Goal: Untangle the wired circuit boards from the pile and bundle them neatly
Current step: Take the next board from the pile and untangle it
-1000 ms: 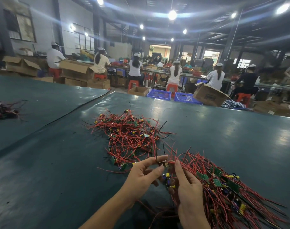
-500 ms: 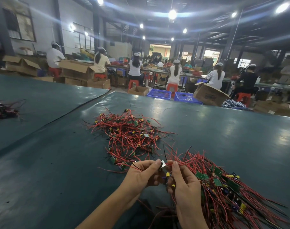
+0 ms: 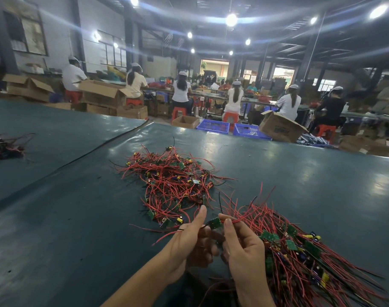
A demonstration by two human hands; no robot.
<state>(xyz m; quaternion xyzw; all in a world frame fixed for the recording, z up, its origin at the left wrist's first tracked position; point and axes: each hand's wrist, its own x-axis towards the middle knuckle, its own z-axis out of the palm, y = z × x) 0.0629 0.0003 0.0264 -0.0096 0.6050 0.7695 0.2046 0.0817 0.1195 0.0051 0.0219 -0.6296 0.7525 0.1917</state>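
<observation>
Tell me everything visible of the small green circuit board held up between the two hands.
The circuit board is a small green rectangle, tilted, held above the dark green table between both hands. Red wires leave its right end, pinched by the right hand between thumb and forefinger. A thin black wire leads left toward the left hand, whose curled fingers lie beneath it; their grip is unclear.

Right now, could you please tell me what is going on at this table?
A person is sorting wired circuit boards on a green table. The left hand and right hand hold one green board between them, the right hand pinching its red wires. The tangled pile lies just ahead; a straighter bundle lies beside the right hand.
</observation>
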